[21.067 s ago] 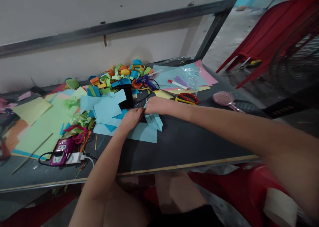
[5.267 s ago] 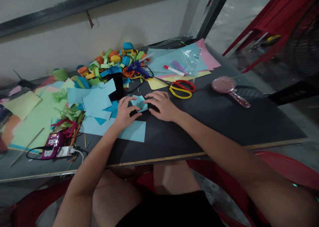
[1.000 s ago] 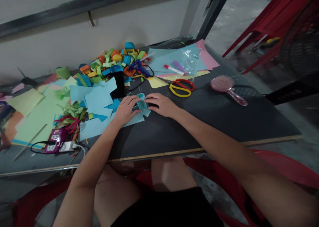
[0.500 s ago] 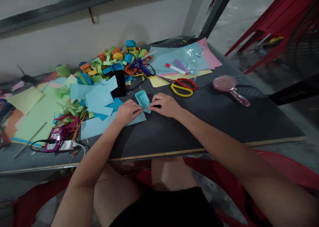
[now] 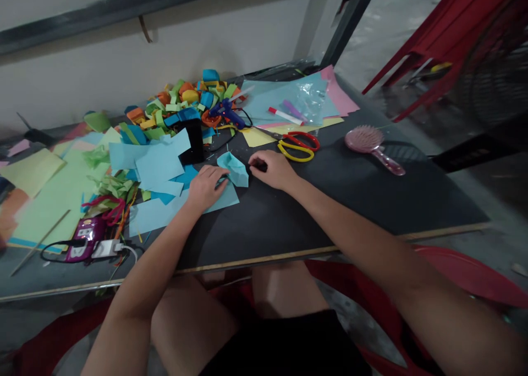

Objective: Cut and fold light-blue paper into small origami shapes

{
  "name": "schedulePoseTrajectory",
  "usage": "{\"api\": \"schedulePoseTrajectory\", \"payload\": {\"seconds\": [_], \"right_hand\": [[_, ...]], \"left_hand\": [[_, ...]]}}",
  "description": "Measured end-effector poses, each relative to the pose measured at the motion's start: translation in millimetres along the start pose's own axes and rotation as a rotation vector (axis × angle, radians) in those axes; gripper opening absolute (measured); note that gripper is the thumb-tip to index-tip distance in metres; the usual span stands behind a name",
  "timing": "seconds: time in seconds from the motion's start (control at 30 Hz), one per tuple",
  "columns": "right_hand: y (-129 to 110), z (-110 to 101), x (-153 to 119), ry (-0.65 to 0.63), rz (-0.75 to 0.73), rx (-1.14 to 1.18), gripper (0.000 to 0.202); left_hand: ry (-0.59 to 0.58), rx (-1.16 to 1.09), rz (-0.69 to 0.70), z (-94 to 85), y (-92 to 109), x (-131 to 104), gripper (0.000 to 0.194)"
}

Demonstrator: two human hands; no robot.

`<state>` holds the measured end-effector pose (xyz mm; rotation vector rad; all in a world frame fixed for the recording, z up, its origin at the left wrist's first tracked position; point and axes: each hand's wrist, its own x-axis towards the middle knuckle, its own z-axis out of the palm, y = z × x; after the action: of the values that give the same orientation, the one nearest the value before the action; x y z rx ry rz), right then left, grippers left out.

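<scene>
A small light-blue folded paper box (image 5: 234, 168) rests on the dark table in front of me, its right-hand end opened out into a flap. At its left side is my left hand (image 5: 207, 188), thumb and fingers closed on the edge of the paper. My right hand (image 5: 273, 169) hovers just off the box's right end, fingers curled toward the thumb; whether anything tiny is between the tips is hidden. A flat blue paper strip (image 5: 229, 199) lies beneath my left hand, and cut blue sheets (image 5: 159, 161) are spread left of it.
Behind the box lie a blue glue gun (image 5: 226, 112), scissors (image 5: 297, 146), a marker (image 5: 285, 115) and a heap of colourful folded paper pieces (image 5: 181, 103). A pink hairbrush (image 5: 373, 147) is to the right. Leftward are a purple power strip (image 5: 87, 238) and green paper (image 5: 53, 194).
The paper box has turned and its near right end has spread open. My right hand has come off the paper, while my left hand stays at its left side. The view has shifted slightly.
</scene>
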<state>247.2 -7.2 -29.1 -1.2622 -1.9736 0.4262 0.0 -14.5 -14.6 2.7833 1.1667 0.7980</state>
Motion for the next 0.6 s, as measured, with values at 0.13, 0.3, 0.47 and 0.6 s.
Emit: {"api": "schedulePoseTrajectory", "payload": {"seconds": [0.13, 0.3, 0.47, 0.6], "right_hand": [[-6.9, 3.0, -3.1, -0.121, -0.09, -0.066, 0.032], [-16.4, 6.6, -2.6, -0.173, -0.24, -0.043, 0.018], [-17.5, 6.6, -4.0, -0.129, -0.28, -0.049, 0.019], [-13.8, 4.0, -8.0, -0.038, -0.167, -0.017, 0.021]], "left_hand": [[-0.073, 0.0, -0.053, -1.2, -0.9, -0.1, 0.031], [-0.07, -0.011, -0.039, -2.2, -4.6, 0.4, 0.028], [-0.068, -0.044, -0.058, -0.3, -8.7, -0.2, 0.029], [-0.069, -0.043, -0.078, 2.1, -8.2, -0.1, 0.026]]}}
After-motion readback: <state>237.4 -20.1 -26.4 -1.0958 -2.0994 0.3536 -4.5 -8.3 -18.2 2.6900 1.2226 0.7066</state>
